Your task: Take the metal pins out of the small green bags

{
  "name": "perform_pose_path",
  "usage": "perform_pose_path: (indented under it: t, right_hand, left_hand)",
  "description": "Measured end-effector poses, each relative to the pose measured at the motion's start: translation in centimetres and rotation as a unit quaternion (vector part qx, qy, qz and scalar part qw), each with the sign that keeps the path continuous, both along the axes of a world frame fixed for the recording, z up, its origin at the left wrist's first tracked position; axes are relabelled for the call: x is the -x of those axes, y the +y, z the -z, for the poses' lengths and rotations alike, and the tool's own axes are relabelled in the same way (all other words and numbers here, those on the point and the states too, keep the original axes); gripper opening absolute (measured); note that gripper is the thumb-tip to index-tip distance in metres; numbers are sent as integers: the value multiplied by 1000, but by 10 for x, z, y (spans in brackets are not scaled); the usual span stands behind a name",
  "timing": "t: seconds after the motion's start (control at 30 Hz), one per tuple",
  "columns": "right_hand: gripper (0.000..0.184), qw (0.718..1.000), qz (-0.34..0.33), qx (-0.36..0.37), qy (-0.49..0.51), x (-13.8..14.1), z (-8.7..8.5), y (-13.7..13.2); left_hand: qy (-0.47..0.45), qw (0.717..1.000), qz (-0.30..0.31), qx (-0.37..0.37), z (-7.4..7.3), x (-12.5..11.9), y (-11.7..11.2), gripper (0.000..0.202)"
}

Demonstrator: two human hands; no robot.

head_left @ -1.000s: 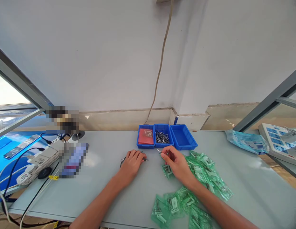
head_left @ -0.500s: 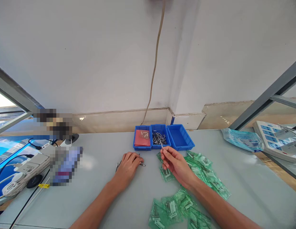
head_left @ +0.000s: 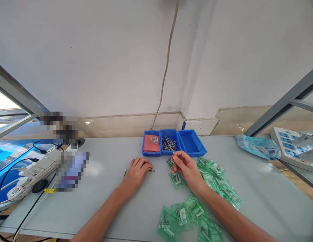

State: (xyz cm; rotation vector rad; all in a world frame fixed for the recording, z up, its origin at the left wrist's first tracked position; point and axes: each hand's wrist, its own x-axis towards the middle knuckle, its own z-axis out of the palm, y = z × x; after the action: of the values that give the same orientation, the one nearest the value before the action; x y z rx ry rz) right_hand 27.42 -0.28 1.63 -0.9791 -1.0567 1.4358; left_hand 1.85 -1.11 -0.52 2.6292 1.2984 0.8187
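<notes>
1. Head view: right hand [head_left: 187, 168] pinches a thin metal pin [head_left: 173, 152] just in front of the middle blue bin [head_left: 169, 144]; pin's detail is too small to read.
2. Left hand [head_left: 136, 172], left of that bin, curls over a slim tool [head_left: 151, 170], mostly hidden.
3. Green packets [head_left: 213, 174] lie right of the hands, lowest ones cut off.

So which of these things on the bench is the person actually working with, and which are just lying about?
In use:
right hand pinching a small metal pin
left hand resting on a thin metal tool
middle blue tray of metal pins
green packets

Lying about:
power strips
phone
wall cable
pale blue bag
</notes>
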Motion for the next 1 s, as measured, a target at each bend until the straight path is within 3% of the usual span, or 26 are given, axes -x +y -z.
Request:
perform_pose_path:
  t: [0.27, 0.57, 0.8, 1.0]
  right_hand:
    - [32, 990, 17, -67, -119, 0, 9, 0]
    - [32, 999, 4, -21, -26, -1, 4, 1]
    - [33, 999, -2, -10, -34, 1, 3, -1]
    - [34, 997, -1, -34, -67, 0, 3, 0]
  left_hand:
    - [-40, 999, -11, -35, -2, -1, 0, 24]
    - [-163, 982, -96, -22, -9, 1, -1, 18]
    - [-257, 949, -170, 62, -12, 5, 0, 16]
    - [-283, 938, -190, 57, -16, 6, 2, 16]
